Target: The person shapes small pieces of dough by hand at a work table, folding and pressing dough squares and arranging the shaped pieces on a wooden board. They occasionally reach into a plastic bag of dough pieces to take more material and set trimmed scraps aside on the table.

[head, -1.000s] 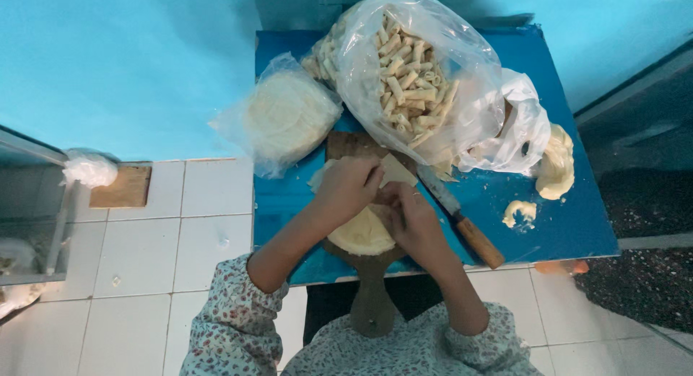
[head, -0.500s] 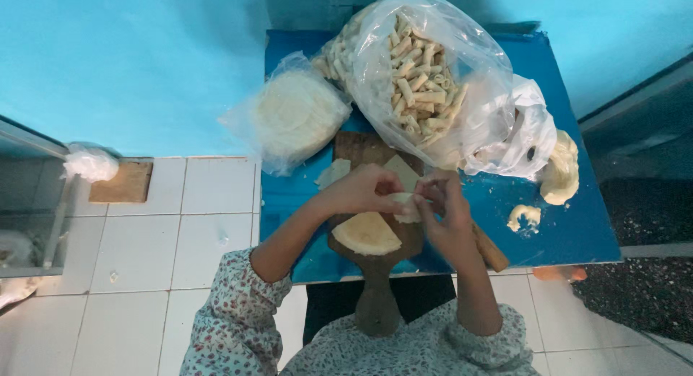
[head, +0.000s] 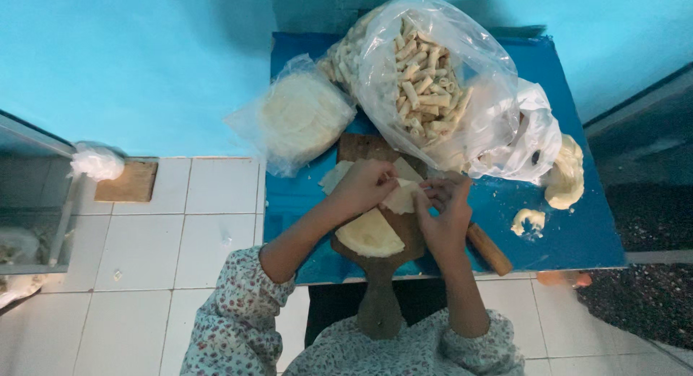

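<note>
Pinching a pale dough sheet (head: 401, 198) between left hand (head: 367, 185) and right hand (head: 445, 211), both closed on it, over the wooden board (head: 393, 235); lying crosswise between hands, left slightly nearer.

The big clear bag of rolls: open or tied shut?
Open. The clear bag gapes toward the camera, its mouth spread wide and the pale rolls inside directly visible; no knot shows.

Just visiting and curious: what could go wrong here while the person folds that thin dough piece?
The thin pale dough piece, pinched between left hand and right hand, might tear. The big clear plastic bag of rolled pastries leans close and could slump onto the wooden paddle board.
</note>
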